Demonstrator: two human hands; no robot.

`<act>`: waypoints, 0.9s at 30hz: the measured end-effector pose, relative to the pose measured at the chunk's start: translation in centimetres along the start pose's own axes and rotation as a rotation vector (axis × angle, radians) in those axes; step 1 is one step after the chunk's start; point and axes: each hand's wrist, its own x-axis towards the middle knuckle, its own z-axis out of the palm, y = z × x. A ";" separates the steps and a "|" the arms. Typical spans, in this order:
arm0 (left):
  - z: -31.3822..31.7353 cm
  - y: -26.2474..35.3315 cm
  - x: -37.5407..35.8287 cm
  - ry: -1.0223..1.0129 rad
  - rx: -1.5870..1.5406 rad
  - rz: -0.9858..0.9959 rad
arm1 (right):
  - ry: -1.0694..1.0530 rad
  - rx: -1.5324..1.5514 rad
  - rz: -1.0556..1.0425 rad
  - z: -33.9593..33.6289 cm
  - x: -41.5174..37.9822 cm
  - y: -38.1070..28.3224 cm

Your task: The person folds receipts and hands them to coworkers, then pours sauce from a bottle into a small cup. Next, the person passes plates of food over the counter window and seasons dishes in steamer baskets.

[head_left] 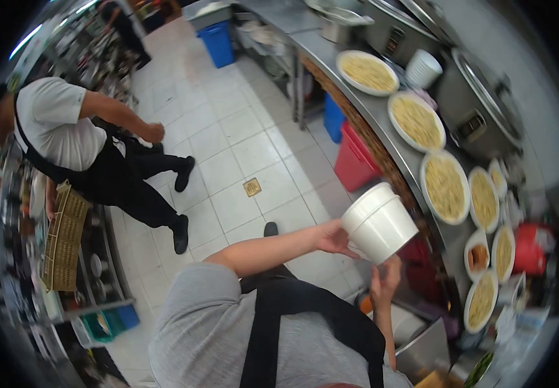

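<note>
Holding the white bucket [381, 223] tilted ahead of me, I grip its left side with my left hand [334, 238]; right hand [386, 282] just below, grip unclear.

"What are we holding?"

"A tilted white tub [381, 223], with our left hand [335, 239] gripping its side and our right hand [386, 281] by its lower edge: 2 hands, 1 tub."

"Beside us?"

"Plates of pale food [445, 187] on the metal tabletop [405, 152]; well apart, 1 person [66, 126] near a yellow basket [64, 242]."
</note>
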 end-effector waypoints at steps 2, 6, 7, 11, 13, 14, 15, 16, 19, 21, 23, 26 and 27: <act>-1.4 6.2 -5.3 0.090 0.143 0.243 | -0.048 0.212 0.035 6.3 4.8 -0.3; -3.4 15.4 -15.3 0.598 0.418 0.669 | -0.420 0.241 -0.120 17.8 12.6 1.6; -3.3 17.4 -18.2 0.745 0.492 0.726 | -0.373 0.606 0.115 20.6 15.1 -0.2; -4.1 24.4 -27.4 1.033 0.850 0.931 | -0.490 1.454 0.592 28.4 25.0 -9.0; -4.2 26.4 -30.2 1.299 1.332 1.128 | -0.642 1.149 0.427 34.7 28.1 -9.6; -4.0 27.2 -31.4 1.325 1.310 1.132 | -0.743 0.839 0.252 37.4 29.2 -9.7; -3.4 28.0 -32.5 1.349 1.324 1.039 | -0.708 0.833 0.361 39.3 30.5 -10.6; -3.5 29.2 -33.6 1.368 1.335 0.945 | -0.734 0.831 0.354 41.2 31.7 -10.4; -8.3 33.8 -38.9 0.853 0.732 1.119 | -0.604 1.107 0.626 45.9 35.7 -8.2; -10.1 36.2 -41.4 0.613 0.409 1.160 | -0.612 1.115 0.596 47.5 38.8 -7.2; -11.4 39.0 -42.9 0.599 0.371 1.211 | -0.634 1.098 0.582 49.5 42.5 -6.3; -12.4 44.3 -44.3 0.608 0.365 1.267 | -0.670 0.979 0.557 53.8 48.6 -5.4; -12.5 46.3 -44.6 0.643 0.371 1.281 | -0.686 0.925 0.536 55.6 50.8 -5.2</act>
